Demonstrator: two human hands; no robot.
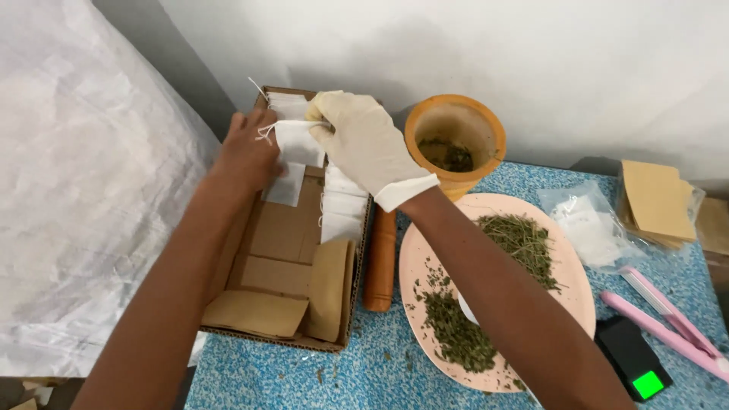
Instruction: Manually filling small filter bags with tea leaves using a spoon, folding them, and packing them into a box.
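— Now, where is the small white pouch [298, 143] found?

— It is held above the far end of the cardboard box [285, 258], between both hands. The gloved right hand [363, 140] is closed on its upper edge, near the string, in a pinch grip. The bare left hand [247, 152] is closed on its left side.

— How should it be handled?

— It is judged to be very light, soft and thin, so it can be creased or torn easily. It is best taken by the edges, not by the thin string alone.

— What is seen beside it?

— More white pouches [343, 205] are stacked in the box. On the blue speckled bench [380, 364], a wooden mortar [454, 140], a pestle [380, 262] and a pink plate [577, 296] with dried herbs [456, 334] are placed.
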